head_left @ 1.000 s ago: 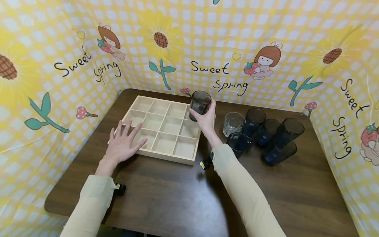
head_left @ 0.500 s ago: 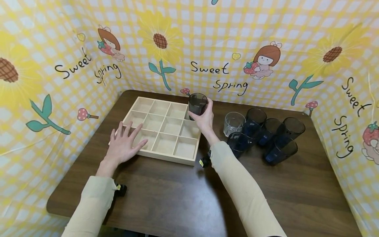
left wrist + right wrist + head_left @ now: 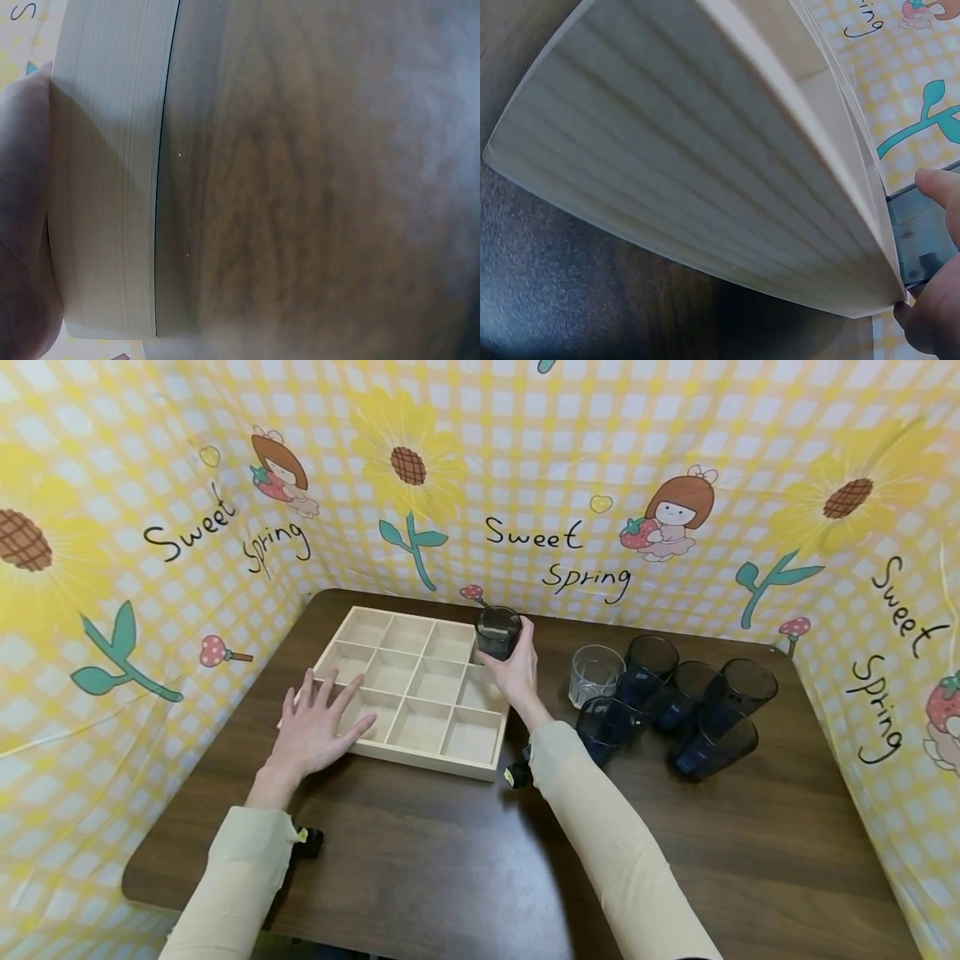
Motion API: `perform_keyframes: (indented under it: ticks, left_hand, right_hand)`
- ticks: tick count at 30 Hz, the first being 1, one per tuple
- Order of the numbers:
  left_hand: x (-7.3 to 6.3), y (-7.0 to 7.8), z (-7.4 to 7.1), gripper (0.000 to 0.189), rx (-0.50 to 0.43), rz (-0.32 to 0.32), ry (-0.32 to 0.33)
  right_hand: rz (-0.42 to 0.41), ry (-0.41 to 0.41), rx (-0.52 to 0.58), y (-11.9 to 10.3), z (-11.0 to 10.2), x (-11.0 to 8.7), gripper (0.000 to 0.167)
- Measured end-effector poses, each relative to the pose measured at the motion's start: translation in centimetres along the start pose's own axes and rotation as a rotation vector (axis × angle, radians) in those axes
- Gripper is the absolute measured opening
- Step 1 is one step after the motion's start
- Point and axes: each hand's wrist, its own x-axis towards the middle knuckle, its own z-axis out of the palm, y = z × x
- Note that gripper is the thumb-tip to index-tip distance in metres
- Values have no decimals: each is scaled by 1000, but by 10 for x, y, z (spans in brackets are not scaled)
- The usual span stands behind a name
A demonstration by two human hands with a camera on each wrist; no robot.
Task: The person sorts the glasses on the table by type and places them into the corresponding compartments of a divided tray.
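In the head view my right hand (image 3: 515, 670) grips a dark tinted drinking glass (image 3: 498, 631) at the back right compartment of a pale wooden divided tray (image 3: 420, 762). The glass stands upright, its lower part down behind the compartment walls. My left hand (image 3: 315, 727) lies with fingers spread over the tray's front left corner. The left wrist view shows part of that hand (image 3: 26, 210) against the tray's wooden side (image 3: 105, 187). In the right wrist view the glass (image 3: 926, 229) shows between thumb and finger, beside the tray's side wall (image 3: 697, 165).
Right of the tray stand a clear glass (image 3: 595, 677) and several dark blue glasses (image 3: 651, 664) grouped closely. Everything is on a brown wooden table (image 3: 420, 860). A yellow checked cloth with printed flowers (image 3: 540, 460) surrounds the table at the back and sides.
My right hand has lowered the dark glass and brought it slightly left, into the back right compartment. My left hand keeps its place on the tray; the other glasses have not moved.
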Motion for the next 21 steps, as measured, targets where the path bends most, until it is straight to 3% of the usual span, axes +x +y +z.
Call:
perform_keyframes:
  ticks: [9, 16, 20, 21]
  left_hand:
    - [1, 1, -1, 85, 10, -2, 0]
    - [1, 1, 0, 84, 11, 1, 11]
    - [1, 0, 0, 84, 7, -1, 15]
    - [1, 0, 0, 84, 6, -2, 13]
  right_hand:
    - [-2, -10, -7, -1, -1, -2, 87]
    - [-20, 38, -114, 61, 18, 29, 94]
    - [-43, 30, -99, 63, 18, 25, 103]
    - [-36, 23, -86, 54, 15, 19, 105]
